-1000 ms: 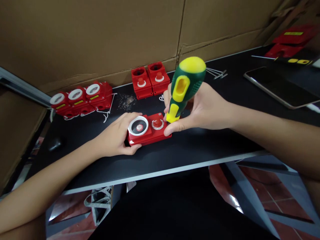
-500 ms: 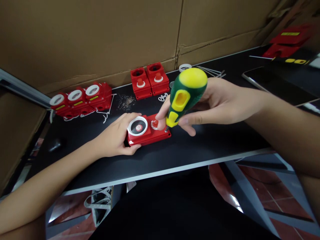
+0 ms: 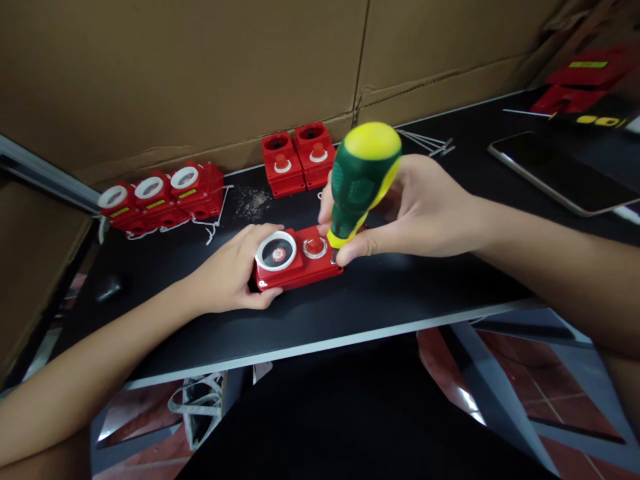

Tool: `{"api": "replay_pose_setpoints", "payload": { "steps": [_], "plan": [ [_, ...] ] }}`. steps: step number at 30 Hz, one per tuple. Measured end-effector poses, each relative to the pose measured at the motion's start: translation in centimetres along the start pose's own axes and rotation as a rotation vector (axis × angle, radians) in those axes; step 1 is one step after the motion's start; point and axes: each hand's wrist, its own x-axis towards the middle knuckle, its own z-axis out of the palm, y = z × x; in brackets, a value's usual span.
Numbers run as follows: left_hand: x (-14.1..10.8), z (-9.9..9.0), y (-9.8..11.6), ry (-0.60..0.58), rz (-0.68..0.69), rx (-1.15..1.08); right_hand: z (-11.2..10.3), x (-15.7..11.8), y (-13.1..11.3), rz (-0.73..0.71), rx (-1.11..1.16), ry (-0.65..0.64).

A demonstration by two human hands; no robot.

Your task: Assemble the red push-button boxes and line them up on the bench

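Observation:
My left hand [image 3: 237,270] grips the left end of a red box [image 3: 305,272] lying on the black table. The box has a white-ringed round dial on its raised left part and a red knob [image 3: 315,245] in a pale ring beside it. Around the handle of a green and yellow screwdriver [image 3: 364,177] are the fingers of my right hand [image 3: 400,213]. The screwdriver stands nearly upright, its short dark shaft at a screw in the right corner of the box. Part of the box's far edge is hidden behind the right hand.
Several red boxes with white rings [image 3: 150,189] stand at the left, near white cords. Two red boxes [image 3: 299,160] sit by the cardboard wall [image 3: 225,80]. Metal rods [image 3: 427,141], a phone [image 3: 560,170] and another yellow-marked tool [image 3: 595,121] lie at the right. A dark mouse-like object [image 3: 107,288] is far left.
The screwdriver handle has turned and shifted slightly left, with its tip still at the same corner. My right fingers have moved off the red knob, uncovering it. The left hand stays put.

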Motion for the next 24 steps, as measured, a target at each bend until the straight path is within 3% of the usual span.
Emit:
{"api": "replay_pose_setpoints", "payload": {
  "steps": [4, 8, 15, 21, 24],
  "plan": [
    [0.1, 0.1, 0.1, 0.01, 0.016, -0.011, 1.5, -0.3, 0.1, -0.004, -0.05, 0.094],
    [0.0, 0.1, 0.0, 0.012, 0.035, 0.007, 1.6, -0.2, 0.0, -0.06, -0.114, 0.087],
    [0.0, -0.1, 0.0, 0.0, 0.014, -0.002, -1.7, 0.2, -0.6, -0.157, -0.219, -0.073],
    [-0.2, 0.0, -0.1, 0.005, 0.027, -0.001, -2.6, -0.3, -2.1, -0.02, -0.095, -0.318],
    [-0.2, 0.1, -0.2, 0.016, 0.022, -0.012, -2.5, -0.3, -2.1, -0.007, -0.058, -0.37]
  ]
}}
